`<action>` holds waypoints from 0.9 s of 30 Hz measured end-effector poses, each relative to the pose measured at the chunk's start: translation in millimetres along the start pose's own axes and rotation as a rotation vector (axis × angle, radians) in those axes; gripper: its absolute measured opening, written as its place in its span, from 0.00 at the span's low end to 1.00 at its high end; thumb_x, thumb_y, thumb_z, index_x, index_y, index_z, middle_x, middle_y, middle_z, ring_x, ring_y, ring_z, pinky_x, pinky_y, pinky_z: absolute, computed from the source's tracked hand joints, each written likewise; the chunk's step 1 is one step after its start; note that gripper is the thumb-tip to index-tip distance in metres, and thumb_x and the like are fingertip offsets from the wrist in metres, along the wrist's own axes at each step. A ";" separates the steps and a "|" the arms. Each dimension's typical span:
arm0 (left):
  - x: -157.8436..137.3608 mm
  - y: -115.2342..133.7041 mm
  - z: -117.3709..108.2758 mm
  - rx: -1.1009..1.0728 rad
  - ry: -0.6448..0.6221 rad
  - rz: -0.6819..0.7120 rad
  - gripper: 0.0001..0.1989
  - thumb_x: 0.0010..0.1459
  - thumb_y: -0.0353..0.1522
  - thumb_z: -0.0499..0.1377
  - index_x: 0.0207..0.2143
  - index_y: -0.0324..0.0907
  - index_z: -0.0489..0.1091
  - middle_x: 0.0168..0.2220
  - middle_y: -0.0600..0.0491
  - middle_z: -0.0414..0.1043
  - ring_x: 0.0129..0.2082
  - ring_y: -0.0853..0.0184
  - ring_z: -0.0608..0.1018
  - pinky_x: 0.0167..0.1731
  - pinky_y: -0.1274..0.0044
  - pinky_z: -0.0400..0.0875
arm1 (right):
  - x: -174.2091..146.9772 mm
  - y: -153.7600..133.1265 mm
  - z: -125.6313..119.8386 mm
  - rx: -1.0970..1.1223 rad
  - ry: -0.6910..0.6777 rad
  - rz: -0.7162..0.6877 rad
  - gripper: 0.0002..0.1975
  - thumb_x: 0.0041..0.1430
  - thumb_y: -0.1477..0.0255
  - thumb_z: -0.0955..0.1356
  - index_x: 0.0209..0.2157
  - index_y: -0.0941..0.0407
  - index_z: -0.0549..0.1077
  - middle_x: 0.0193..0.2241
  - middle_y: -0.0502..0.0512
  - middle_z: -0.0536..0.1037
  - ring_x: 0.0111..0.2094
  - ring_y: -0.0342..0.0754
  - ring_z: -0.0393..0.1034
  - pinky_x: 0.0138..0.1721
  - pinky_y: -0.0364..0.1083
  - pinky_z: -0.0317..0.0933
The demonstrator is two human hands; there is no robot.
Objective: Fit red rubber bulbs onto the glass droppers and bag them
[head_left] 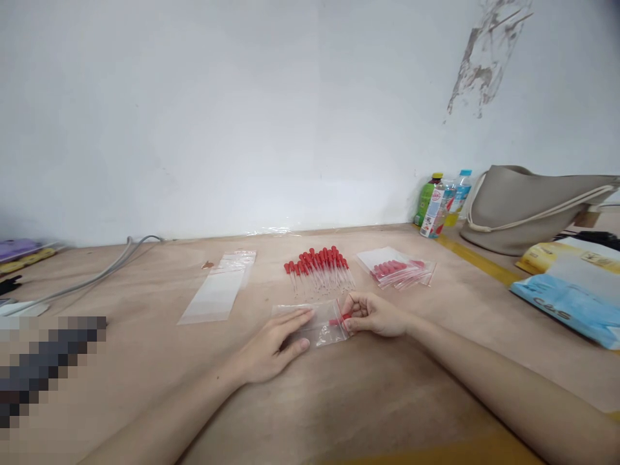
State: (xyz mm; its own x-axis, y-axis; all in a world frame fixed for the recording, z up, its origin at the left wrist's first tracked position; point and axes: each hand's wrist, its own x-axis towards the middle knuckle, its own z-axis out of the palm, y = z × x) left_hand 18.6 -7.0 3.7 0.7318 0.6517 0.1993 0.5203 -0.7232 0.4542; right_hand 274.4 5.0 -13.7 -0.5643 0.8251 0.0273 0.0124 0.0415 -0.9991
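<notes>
A clear zip bag (322,334) with a red line along its mouth lies flat in front of me. My left hand (276,342) rests on its left part, fingers stretched out and thumb apart. At the mouth on the right, my right hand (371,314) pinches a red-bulbed dropper (345,318); some red shows inside the bag through the plastic. Just behind lies a pile of glass-like droppers with red bulbs (320,261), tips towards me. To its right are several overlapping zip bags (404,272) with red bulbs visible inside.
A stack of flat clear bags (217,287) lies left on the wooden table (271,420). Bottles (438,203) and a grey bag (527,206) stand at the back right, with tissue packs (566,307) nearer. A grey cable (106,271) runs along the left.
</notes>
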 end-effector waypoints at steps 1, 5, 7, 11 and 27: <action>-0.6 -1.1 -1.8 -0.019 0.009 -0.001 0.23 0.59 0.37 0.49 0.57 0.47 0.53 0.58 0.51 0.54 0.56 0.62 0.59 0.54 0.64 0.54 | -0.3 -0.1 -3.1 -0.014 0.009 0.019 0.17 0.40 0.65 0.72 0.26 0.58 0.63 0.21 0.46 0.71 0.23 0.38 0.66 0.28 0.41 0.61; -2.5 -6.9 -4.9 -0.032 -0.009 0.044 0.23 0.56 0.37 0.52 0.55 0.46 0.57 0.56 0.50 0.57 0.55 0.61 0.61 0.53 0.65 0.57 | -2.0 2.2 -12.3 -0.046 0.041 0.089 0.17 0.36 0.65 0.73 0.26 0.60 0.68 0.23 0.50 0.74 0.24 0.41 0.68 0.29 0.42 0.61; -2.7 -8.4 -4.2 -0.030 -0.018 0.067 0.21 0.56 0.37 0.53 0.53 0.46 0.59 0.54 0.50 0.61 0.53 0.62 0.63 0.52 0.67 0.58 | -2.1 3.0 -11.7 -0.104 0.061 0.096 0.17 0.36 0.64 0.73 0.26 0.61 0.71 0.23 0.51 0.74 0.24 0.41 0.67 0.29 0.42 0.60; -2.1 -6.7 -2.8 -0.064 0.004 0.093 0.17 0.56 0.36 0.53 0.48 0.44 0.63 0.51 0.49 0.64 0.50 0.63 0.66 0.50 0.69 0.61 | -1.4 -0.3 -5.3 -0.352 0.064 -0.012 0.16 0.45 0.59 0.68 0.23 0.60 0.72 0.19 0.48 0.69 0.22 0.39 0.60 0.25 0.40 0.54; -2.3 -11.3 0.2 -0.040 -0.003 0.089 0.16 0.56 0.36 0.52 0.48 0.46 0.66 0.52 0.49 0.63 0.52 0.62 0.64 0.52 0.68 0.59 | 3.5 -8.2 -4.7 -0.337 0.331 0.192 0.15 0.47 0.62 0.65 0.33 0.58 0.67 0.16 0.45 0.70 0.10 0.35 0.53 0.13 0.37 0.45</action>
State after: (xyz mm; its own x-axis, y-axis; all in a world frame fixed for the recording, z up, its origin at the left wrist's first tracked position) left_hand 11.1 -0.4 -2.1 0.7758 0.5847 0.2372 0.4355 -0.7682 0.4694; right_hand 276.2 10.2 -5.2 -0.2346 0.9677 -0.0921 0.3863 0.0059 -0.9223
